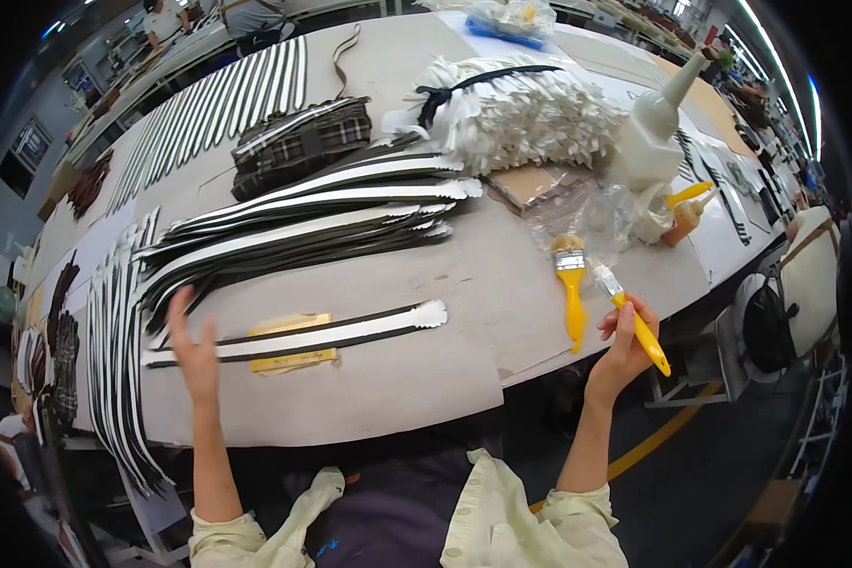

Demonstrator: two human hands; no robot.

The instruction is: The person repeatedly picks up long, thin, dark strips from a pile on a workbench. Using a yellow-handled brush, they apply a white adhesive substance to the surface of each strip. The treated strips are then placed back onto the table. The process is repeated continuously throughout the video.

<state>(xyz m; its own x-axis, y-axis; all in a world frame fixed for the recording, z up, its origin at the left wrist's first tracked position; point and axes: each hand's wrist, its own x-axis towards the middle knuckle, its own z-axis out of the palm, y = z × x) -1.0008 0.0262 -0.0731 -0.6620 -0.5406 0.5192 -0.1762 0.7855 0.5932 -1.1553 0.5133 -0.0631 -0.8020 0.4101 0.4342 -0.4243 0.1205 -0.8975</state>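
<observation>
My right hand [628,334] grips a yellow-handled paintbrush [635,319], its bristles whitish. Just left of it, a second yellow paintbrush [574,298] lies on the table. My left hand [195,348], slightly blurred, is spread with its fingers apart over the left end of a black-and-white strip [369,327]. A yellow piece [295,363] lies beneath the middle of that strip. Behind is a pile of similar black-and-white strips [305,220], and more strips [117,355] hang over the table's left front edge. Whether the left fingertips touch anything cannot be told.
A large white squeeze bottle [650,135], a small bottle [684,226] and crumpled clear plastic [589,213] stand or lie at the right. Farther back are a bundle of white strips [518,117], a plaid fabric bundle [302,145] and a row of strips [216,106]. A chair [738,355] is at the right.
</observation>
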